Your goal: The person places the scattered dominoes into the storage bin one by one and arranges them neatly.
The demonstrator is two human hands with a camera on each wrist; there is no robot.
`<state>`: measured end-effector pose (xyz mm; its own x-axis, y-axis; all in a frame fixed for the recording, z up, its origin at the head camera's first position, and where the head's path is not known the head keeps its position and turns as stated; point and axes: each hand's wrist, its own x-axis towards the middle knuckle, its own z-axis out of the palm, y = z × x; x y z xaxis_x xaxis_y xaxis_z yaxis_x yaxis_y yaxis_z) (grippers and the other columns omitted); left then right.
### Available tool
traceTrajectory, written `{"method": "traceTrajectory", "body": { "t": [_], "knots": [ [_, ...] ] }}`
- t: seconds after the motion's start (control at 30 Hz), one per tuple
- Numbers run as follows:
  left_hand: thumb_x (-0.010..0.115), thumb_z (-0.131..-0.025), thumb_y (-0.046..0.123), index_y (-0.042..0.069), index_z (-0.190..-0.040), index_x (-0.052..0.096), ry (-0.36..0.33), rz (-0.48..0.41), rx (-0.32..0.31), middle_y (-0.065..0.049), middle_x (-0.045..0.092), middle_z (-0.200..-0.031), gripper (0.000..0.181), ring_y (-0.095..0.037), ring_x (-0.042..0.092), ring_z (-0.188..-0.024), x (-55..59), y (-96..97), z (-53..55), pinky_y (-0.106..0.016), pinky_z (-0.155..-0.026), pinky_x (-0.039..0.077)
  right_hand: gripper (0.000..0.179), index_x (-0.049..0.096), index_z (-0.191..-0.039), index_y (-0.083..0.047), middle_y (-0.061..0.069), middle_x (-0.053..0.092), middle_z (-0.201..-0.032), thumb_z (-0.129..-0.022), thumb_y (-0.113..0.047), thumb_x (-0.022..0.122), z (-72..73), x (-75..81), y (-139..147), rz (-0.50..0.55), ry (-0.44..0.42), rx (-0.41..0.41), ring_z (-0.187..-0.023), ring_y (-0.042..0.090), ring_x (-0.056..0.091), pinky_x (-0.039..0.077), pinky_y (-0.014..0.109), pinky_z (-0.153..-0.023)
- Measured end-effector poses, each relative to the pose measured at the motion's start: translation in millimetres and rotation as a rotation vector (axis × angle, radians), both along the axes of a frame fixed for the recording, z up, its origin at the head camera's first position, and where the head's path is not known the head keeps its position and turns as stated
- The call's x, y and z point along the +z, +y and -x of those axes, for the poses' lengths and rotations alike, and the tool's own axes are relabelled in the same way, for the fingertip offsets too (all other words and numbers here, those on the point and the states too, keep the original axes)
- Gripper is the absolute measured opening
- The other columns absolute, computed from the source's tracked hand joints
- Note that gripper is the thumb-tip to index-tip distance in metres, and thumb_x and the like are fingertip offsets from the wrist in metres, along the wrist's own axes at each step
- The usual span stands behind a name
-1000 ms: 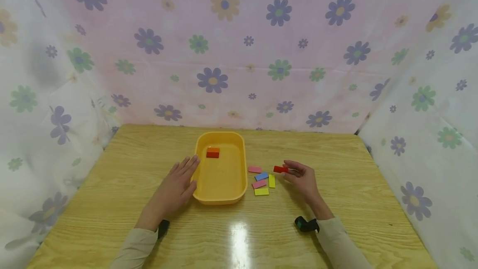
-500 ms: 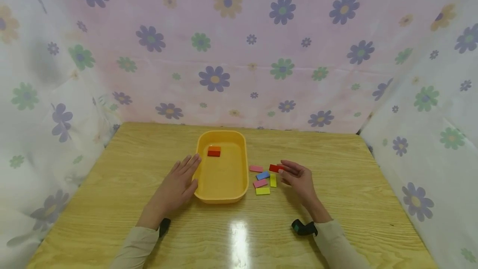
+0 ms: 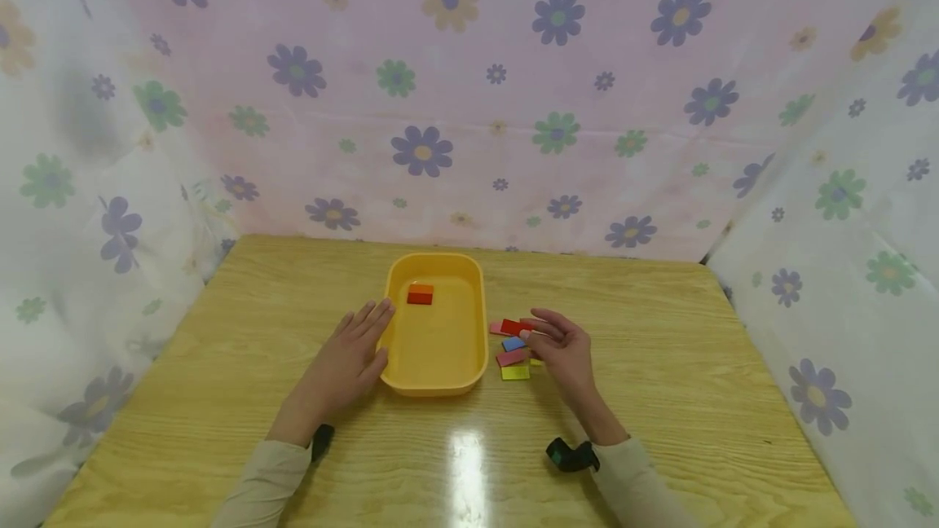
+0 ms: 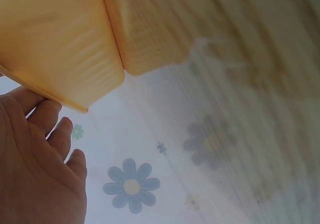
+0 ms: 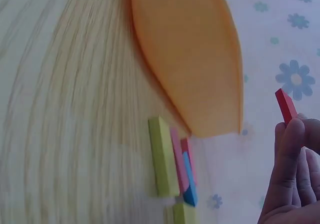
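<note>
While right hand [image 3: 563, 351] pinches it, red block [image 3: 514, 327] juts toward yellow tray [image 3: 436, 349]

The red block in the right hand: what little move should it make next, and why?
Maybe ease the red block left, over the tray: the right hand pinches it just outside the tray, something red and orange lies inside, and the left hand rests against the tray's side, perhaps steadying it.

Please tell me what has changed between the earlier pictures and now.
The right hand, pinching the red block, has moved left toward the yellow tray; nothing was let go. The left hand stays at the tray's left side, and the tray stays put.
</note>
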<state>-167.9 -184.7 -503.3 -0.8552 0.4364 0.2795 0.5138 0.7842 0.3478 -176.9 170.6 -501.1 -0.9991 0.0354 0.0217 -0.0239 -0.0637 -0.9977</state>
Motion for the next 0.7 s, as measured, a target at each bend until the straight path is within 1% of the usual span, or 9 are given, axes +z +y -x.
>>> {"method": "traceTrajectory", "body": {
  "t": [0.1,0.17,0.23,0.3,0.33,0.43,0.6,0.7],
  "knots": [
    [0.054,-0.103,0.018,0.000,-0.157,0.034,-0.019,0.005,0.002,-0.015,0.035,-0.163,0.061,-0.038,0.028,-0.152,0.9,0.2,-0.2,-0.061,-0.123,0.020,0.039,0.064,-0.130,-0.003,0.007,0.075,-0.111,-0.092,0.001,0.071,-2.1,4.3,-11,0.040,-0.003,0.036,-0.091,0.038,0.075,0.061,0.052,-0.078],
    [0.053,-0.103,0.019,0.000,-0.158,0.034,-0.026,0.013,0.006,-0.014,0.034,-0.164,0.061,-0.038,0.028,-0.153,0.8,0.2,0.0,-0.060,-0.123,0.020,0.041,0.064,-0.130,-0.003,0.011,0.075,-0.112,-0.091,0.003,0.072,-2.5,6.8,-18,0.063,0.001,0.056,-0.090,0.039,0.075,0.061,0.053,-0.076],
    [0.052,-0.103,0.019,0.000,-0.158,0.033,-0.029,0.021,0.009,-0.014,0.034,-0.164,0.060,-0.038,0.028,-0.153,1.1,0.2,-0.3,-0.060,-0.123,0.020,0.042,0.064,-0.130,-0.003,0.014,0.075,-0.112,-0.090,0.002,0.073,-2.4,8.9,-25,0.074,-0.006,0.068,-0.086,0.037,0.075,0.063,0.049,-0.072],
    [0.052,-0.103,0.019,0.001,-0.158,0.033,-0.030,0.025,0.012,-0.014,0.034,-0.164,0.061,-0.037,0.028,-0.153,1.5,0.1,-0.3,-0.060,-0.123,0.020,0.042,0.064,-0.130,-0.003,0.015,0.076,-0.112,-0.089,0.001,0.074,-2.0,10.9,-33,0.072,-0.015,0.069,-0.082,0.031,0.076,0.064,0.040,-0.067],
    [0.052,-0.103,0.019,0.001,-0.158,0.033,-0.030,0.025,0.013,-0.014,0.034,-0.164,0.061,-0.037,0.028,-0.153,1.6,0.2,-0.2,-0.060,-0.123,0.020,0.042,0.065,-0.129,-0.004,0.015,0.076,-0.111,-0.089,0.000,0.075,-1.7,11.7,-37,0.067,-0.018,0.066,-0.081,0.027,0.076,0.064,0.036,-0.064],
    [0.053,-0.103,0.019,0.001,-0.158,0.033,-0.025,0.027,0.013,-0.014,0.035,-0.163,0.061,-0.037,0.028,-0.153,1.7,0.0,-0.2,-0.060,-0.123,0.020,0.041,0.066,-0.128,-0.005,0.013,0.077,-0.108,-0.088,-0.003,0.077,0.1,14.2,-47,0.050,-0.024,0.062,-0.075,0.024,0.075,0.061,0.028,-0.059],
    [0.052,-0.103,0.020,0.001,-0.158,0.034,-0.021,0.034,0.015,-0.014,0.035,-0.163,0.061,-0.037,0.028,-0.152,1.3,-0.1,-0.1,-0.060,-0.123,0.020,0.042,0.067,-0.127,-0.004,0.009,0.078,-0.104,-0.087,-0.005,0.080,6.3,22.8,-63,0.018,0.001,0.061,-0.079,0.023,0.075,0.060,0.025,-0.060],
    [0.052,-0.103,0.021,0.000,-0.158,0.034,-0.023,0.047,0.018,-0.014,0.035,-0.163,0.061,-0.037,0.028,-0.153,0.6,0.9,0.3,-0.060,-0.124,0.019,0.039,0.069,-0.124,-0.005,0.010,0.078,-0.103,-0.086,-0.004,0.080,11.5,29.8,-73,0.024,0.018,0.063,-0.081,0.020,0.075,0.061,0.026,-0.062]
  ]
}}
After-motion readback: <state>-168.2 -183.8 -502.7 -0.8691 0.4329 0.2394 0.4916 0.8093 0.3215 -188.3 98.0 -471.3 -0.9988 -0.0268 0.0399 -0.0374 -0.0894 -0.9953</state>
